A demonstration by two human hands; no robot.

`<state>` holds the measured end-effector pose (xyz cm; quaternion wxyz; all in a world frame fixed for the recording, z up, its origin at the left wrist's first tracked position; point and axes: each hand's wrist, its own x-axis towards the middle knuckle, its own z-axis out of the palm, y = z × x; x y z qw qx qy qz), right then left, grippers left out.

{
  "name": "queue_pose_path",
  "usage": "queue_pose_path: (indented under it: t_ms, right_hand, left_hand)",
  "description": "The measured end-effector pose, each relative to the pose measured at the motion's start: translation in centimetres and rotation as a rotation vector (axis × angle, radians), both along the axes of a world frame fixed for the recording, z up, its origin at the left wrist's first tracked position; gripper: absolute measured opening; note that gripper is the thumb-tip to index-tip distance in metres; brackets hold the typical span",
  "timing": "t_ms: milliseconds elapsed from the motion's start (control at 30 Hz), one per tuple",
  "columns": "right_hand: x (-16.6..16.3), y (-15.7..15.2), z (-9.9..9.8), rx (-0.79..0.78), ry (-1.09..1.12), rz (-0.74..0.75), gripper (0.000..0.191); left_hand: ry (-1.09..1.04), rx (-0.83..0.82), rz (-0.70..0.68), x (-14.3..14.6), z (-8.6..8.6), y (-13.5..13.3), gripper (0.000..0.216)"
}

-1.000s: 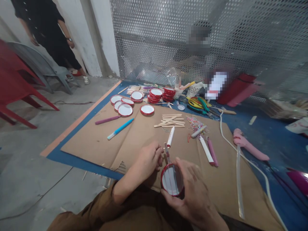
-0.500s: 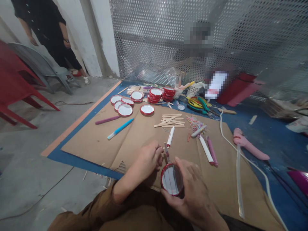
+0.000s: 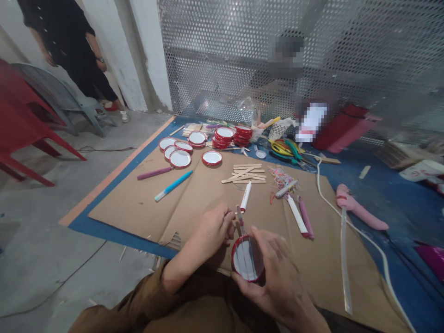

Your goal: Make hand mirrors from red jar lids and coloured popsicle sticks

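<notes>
My right hand (image 3: 277, 263) grips a red-rimmed jar lid (image 3: 247, 259) by its edge, white inner face up, with thin strands lying across it. A narrow stick (image 3: 240, 219) with dark reddish marks juts from the lid's far side. Beside that stick, my left hand (image 3: 220, 226) is closed in a pinch; what its fingertips hold is too small to make out. Just beyond lies a white marker (image 3: 246, 196). Farther off is a pile of wooden craft sticks (image 3: 244, 173), with a tangle of coloured rubber bands (image 3: 282, 178) to its right.
Several jar lids (image 3: 212, 158) lie at the back left, some stacked. A blue pen (image 3: 174, 185) rests on the cardboard (image 3: 132, 203). To the right are a pink glue gun (image 3: 360, 208) with a clear glue stick, a white cord (image 3: 322, 189) and pliers (image 3: 294, 152). A person (image 3: 65, 46) stands at left.
</notes>
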<state>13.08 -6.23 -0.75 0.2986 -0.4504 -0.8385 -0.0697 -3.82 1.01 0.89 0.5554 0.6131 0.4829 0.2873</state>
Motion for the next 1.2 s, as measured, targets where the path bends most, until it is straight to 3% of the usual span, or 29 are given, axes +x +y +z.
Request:
queue_pose_path:
  t_ms: [467,1200]
  right_hand:
    - [-0.15,0.07,0.44,-0.001,0.006,-0.009,0.073]
    - [-0.85,-0.21,0.53,0.003,0.019,-0.021,0.077]
  left_hand:
    - [-0.024,-0.035,0.004,0.05,0.06,0.08,0.026]
    - [-0.016,-0.008,-0.024,-0.04,0.17,0.17,0.026]
